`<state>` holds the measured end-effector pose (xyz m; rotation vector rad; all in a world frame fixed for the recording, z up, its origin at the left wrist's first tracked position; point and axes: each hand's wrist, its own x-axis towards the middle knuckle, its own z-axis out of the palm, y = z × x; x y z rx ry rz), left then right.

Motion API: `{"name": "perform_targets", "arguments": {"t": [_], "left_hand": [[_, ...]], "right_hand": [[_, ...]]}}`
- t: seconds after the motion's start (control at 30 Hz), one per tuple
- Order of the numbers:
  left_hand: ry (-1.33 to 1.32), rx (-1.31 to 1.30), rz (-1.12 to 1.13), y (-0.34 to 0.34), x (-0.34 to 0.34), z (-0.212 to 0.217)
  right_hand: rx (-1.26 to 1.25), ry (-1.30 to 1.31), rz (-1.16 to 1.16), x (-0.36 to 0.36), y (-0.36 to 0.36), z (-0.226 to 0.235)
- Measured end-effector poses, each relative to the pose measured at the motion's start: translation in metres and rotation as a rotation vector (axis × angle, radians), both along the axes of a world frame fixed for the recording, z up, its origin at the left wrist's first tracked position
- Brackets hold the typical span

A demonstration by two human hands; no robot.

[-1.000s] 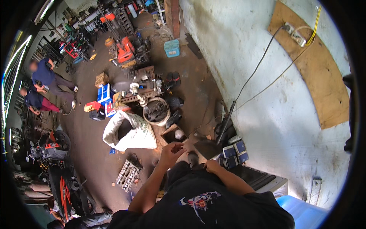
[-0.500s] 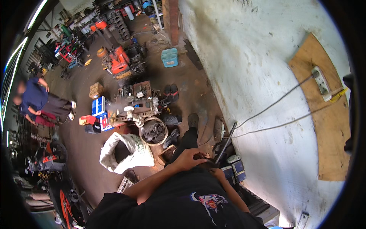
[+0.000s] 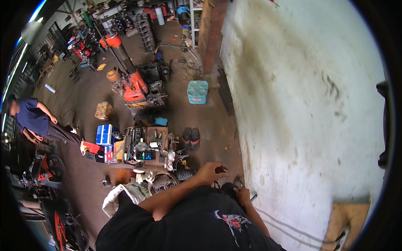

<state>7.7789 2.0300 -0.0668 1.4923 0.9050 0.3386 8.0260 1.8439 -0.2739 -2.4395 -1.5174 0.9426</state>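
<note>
White sack (image 3: 109,203): disappearing behind the left sleeve (image 3: 123,221).
Parts tray (image 3: 164,130): lying ahead-left, coming nearer the hands.
Left hand (image 3: 210,172): hovering half-curled, seemingly holding nothing.
Right hand (image 3: 242,195): curling near the wall (image 3: 289,138); grip I can't tell.

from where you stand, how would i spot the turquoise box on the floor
Find the pale wall on the right, then the reddish-brown post at its left edge. On the floor just nearer than the post's foot sits a squarish turquoise box, its bright colour unlike the dark strips to its right or the orange machine to its left.
</note>
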Motion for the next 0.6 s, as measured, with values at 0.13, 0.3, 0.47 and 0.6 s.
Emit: {"name": "perform_targets", "arguments": {"t": [0.13,0.3,0.47,0.6], "left_hand": [[-0.039,0.056,0.131,0.088,-0.005,0.008],[-0.044,0.045,0.384,0.191,-0.009,-0.018],[-0.335,-0.060,0.564,0.313,0.029,-0.044],[-0.530,-0.183,0.742,0.405,0.039,-0.033]], "right_hand": [[0.129,0.146,0.098,0.011,0.145,0.082],[0.305,0.393,0.090,0.023,0.292,0.155],[0.312,0.437,0.504,0.020,0.485,0.207],[0.376,0.506,0.836,-0.022,0.632,0.237]]}}
